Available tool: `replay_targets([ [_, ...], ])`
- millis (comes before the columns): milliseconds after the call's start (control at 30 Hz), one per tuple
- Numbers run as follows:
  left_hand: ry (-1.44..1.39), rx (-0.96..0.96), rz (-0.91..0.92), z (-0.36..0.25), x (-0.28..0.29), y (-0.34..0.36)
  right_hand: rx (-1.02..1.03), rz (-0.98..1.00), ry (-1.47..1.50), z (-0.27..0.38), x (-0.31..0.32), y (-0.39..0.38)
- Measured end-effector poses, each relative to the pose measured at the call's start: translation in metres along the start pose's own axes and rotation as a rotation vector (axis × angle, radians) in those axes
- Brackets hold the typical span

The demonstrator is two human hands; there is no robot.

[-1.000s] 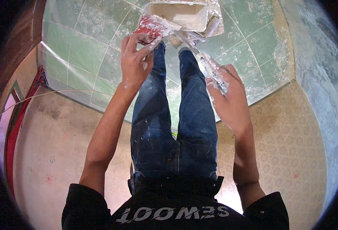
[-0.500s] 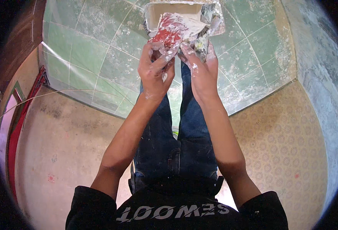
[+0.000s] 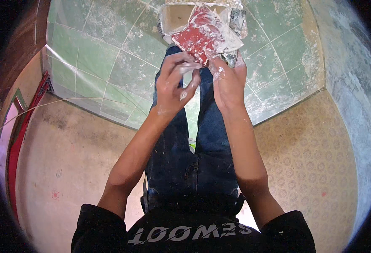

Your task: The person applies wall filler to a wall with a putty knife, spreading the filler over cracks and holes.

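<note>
Right hand point(image 3: 229, 82) grips a flat red piece point(image 3: 196, 37) (creamy-white smeared).

Black short-sleeved shirt point(image 3: 172, 217), pale slanted lettering point(image 3: 189, 234), dark blue jeans point(image 3: 212, 173)

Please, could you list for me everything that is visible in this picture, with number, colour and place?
Flat plate: one, red with white paste, in right hand
Tool: one, dark and paste-smeared, under plate, mostly hidden
Rectangular tub: one, whitish, top centre
Unclear item: one, dark and white, right of tub
Floor tiles: many, green with white smears, upper half
Wall: one, bluish white, right
Patterned surface: one, tan, lower right
Thin cord: one, pale, left
Red strip: one, red, far left
Jeans: one pair, blue, centre
T-shirt: one, black, bottom
Left hand: one, paste-smeared, by plate's lower corner
Right hand: one, paste-smeared, holding plate
</note>
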State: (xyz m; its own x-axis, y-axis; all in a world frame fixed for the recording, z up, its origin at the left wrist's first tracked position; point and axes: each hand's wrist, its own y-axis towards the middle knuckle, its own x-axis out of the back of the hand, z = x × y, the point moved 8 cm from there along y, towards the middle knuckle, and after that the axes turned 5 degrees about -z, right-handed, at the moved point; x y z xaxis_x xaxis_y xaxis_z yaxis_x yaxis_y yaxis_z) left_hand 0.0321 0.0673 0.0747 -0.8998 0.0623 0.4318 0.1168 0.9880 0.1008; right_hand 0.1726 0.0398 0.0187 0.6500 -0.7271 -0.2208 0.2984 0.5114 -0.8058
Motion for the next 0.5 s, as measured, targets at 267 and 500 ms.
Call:
replay_targets([
  [267, -0.652, 1.125, 0.081, 0.075, -0.015, -0.052, -0.102, 0.112, -0.088, -0.009, -0.009, -0.005],
  [500, -0.665, 1.168, 0.042, 0.081, -0.014, -0.033, -0.06, 0.038, -0.402, 0.0, 0.012, -0.008],
])
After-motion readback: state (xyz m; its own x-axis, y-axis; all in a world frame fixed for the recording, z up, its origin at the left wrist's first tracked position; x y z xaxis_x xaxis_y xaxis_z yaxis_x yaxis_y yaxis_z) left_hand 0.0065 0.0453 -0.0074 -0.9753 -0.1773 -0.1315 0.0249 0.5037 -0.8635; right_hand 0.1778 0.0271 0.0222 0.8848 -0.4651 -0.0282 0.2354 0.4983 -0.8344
